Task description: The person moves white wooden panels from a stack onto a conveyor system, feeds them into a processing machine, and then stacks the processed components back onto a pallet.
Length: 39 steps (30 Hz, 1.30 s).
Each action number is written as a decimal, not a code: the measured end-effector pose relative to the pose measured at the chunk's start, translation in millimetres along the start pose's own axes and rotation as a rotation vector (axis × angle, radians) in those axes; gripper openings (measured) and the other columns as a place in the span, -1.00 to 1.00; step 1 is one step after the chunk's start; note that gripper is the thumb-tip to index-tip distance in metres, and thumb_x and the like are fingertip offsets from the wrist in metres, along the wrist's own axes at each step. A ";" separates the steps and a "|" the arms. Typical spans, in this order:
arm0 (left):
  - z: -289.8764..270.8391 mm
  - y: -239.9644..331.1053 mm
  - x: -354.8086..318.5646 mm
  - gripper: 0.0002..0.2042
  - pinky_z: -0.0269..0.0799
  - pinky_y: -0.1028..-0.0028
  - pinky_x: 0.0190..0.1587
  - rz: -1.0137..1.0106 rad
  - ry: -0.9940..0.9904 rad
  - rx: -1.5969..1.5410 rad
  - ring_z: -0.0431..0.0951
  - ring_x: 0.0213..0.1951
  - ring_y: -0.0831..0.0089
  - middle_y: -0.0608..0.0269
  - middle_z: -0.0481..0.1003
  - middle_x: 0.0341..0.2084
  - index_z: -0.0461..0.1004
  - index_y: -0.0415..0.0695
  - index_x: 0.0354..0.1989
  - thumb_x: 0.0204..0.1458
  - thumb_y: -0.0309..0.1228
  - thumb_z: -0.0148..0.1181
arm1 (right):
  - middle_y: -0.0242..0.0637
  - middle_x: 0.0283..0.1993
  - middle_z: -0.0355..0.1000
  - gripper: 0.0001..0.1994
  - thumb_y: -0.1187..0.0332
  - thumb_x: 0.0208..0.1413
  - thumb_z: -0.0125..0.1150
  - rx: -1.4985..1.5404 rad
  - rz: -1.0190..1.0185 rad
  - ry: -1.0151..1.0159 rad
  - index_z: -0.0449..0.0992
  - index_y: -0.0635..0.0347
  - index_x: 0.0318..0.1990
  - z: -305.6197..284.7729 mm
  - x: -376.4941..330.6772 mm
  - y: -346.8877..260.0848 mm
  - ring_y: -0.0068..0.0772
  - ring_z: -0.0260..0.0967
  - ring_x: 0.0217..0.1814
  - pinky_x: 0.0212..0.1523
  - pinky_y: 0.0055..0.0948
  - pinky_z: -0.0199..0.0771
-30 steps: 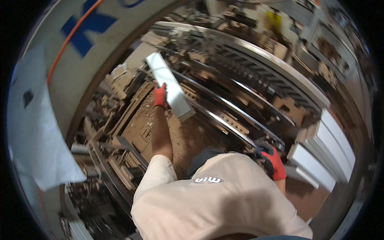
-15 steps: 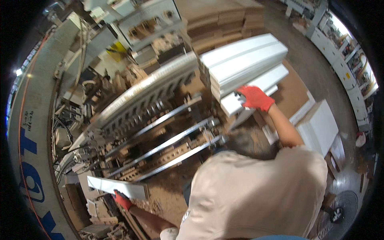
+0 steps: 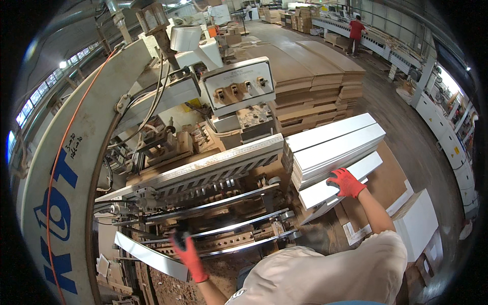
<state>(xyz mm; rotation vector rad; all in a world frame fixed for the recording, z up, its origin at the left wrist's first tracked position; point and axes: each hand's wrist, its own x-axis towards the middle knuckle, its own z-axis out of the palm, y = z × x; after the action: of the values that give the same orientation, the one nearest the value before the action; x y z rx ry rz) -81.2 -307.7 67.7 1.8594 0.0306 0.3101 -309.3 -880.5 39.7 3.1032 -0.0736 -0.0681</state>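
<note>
Beside the metal rails (image 3: 223,227), lower left: one narrow white board (image 3: 147,254), set aslant. Over its right end: left hand (image 3: 189,252), red-gloved, blurred; fingers apart, nothing visibly gripped, contact impossible to tell. Right of the rails: one white stack (image 3: 335,145); along its near side, one front white board (image 3: 316,194). On that board: right hand (image 3: 347,184), red-gloved, fingers part-curled; firmness of grasp not discernible. Judged hazards: possible slip of the front white board, from weak one-handed purchase; possible skewing of the narrow white board, from lack of steadying or loose wood debris (image 3: 170,285) nearby.
</note>
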 end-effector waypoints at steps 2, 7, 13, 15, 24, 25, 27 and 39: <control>33.7 9.2 -22.7 -0.51 0.22 0.47 0.19 0.042 -0.336 -0.221 0.35 0.10 0.44 0.26 0.36 0.10 0.28 -0.18 0.22 0.10 -0.45 0.22 | 0.00 0.17 0.28 -0.28 0.14 -0.45 0.52 0.086 -0.006 0.134 0.45 -0.12 0.06 -26.2 4.5 -20.5 0.03 0.20 0.26 0.32 0.00 0.09; 110.0 14.9 -90.4 -0.33 0.19 0.35 0.29 -0.316 -1.038 -0.796 0.31 0.24 0.29 0.02 0.28 0.22 0.10 -0.14 0.37 0.11 -0.30 0.25 | 0.01 0.11 0.26 -0.20 -0.03 -0.47 0.52 0.228 -0.016 0.333 0.44 -0.12 0.11 -92.7 33.7 -116.0 0.08 0.17 0.23 0.31 0.05 0.00; 138.1 47.9 -114.6 -0.62 0.53 0.29 -0.13 -0.823 -0.750 -0.838 0.54 -0.11 0.27 0.15 0.48 -0.13 0.37 -0.18 0.03 0.26 -0.12 0.02 | -0.14 -0.03 0.29 -0.19 -0.16 -0.37 0.45 0.243 -0.165 0.306 0.42 -0.13 0.16 -106.7 70.6 -240.6 -0.08 0.24 0.06 0.14 -0.08 0.12; 137.1 69.3 -109.4 -0.57 0.53 0.29 -0.43 -0.773 -0.412 -0.967 0.59 -0.29 0.26 0.18 0.52 -0.21 0.41 -0.14 0.01 0.18 -0.04 0.13 | -0.05 0.11 0.28 -0.29 -0.14 -0.23 0.39 0.331 -0.219 0.297 0.45 -0.09 0.14 -97.8 76.4 -253.1 0.03 0.21 0.17 0.20 -0.03 0.14; 40.1 -80.9 0.4 -0.55 0.48 0.25 -0.01 -0.540 -0.067 -0.938 0.55 -0.10 0.27 0.18 0.53 -0.12 0.43 -0.22 0.04 0.23 -0.05 0.06 | 0.00 0.06 0.35 -0.50 0.12 0.04 0.28 0.200 0.334 0.551 0.46 0.15 0.11 -32.9 21.7 -198.5 -0.03 0.28 0.09 0.18 -0.07 0.21; 40.3 -76.7 8.6 -0.56 0.46 0.23 0.04 -0.610 -0.016 -0.998 0.54 -0.04 0.24 0.18 0.52 -0.05 0.42 -0.22 0.09 0.25 -0.10 0.04 | -0.05 -0.04 0.39 -0.53 0.20 0.08 0.27 0.608 0.403 0.447 0.44 0.17 0.13 -20.9 15.9 -190.8 -0.16 0.33 -0.04 0.04 -0.21 0.31; 47.7 -128.1 27.1 -0.61 0.46 0.25 0.00 -0.585 -0.003 -1.135 0.54 -0.10 0.29 0.16 0.54 -0.12 0.46 -0.21 0.04 0.20 -0.16 0.13 | -0.44 -0.47 0.33 -0.56 0.35 0.17 0.17 1.334 0.442 0.187 0.36 0.18 0.21 4.2 20.9 -179.1 -0.71 0.15 -0.57 -0.59 -0.63 0.22; 100.5 -54.9 91.8 -0.18 0.42 0.24 -0.03 -0.575 0.415 -0.307 0.48 -0.05 0.04 -0.13 0.41 0.05 -0.12 -0.26 0.40 -0.02 -0.33 0.17 | -0.44 -0.44 0.38 -0.71 0.47 0.07 0.23 1.734 0.311 0.287 0.40 0.18 -0.04 85.6 196.6 -224.5 -0.63 0.22 -0.61 -0.62 -0.60 0.20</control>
<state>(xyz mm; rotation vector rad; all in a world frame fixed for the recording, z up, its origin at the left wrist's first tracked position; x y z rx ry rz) 37.6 -368.4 6.6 1.3834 0.7468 0.2717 -106.6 -669.0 -62.7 4.5622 -1.1722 0.9378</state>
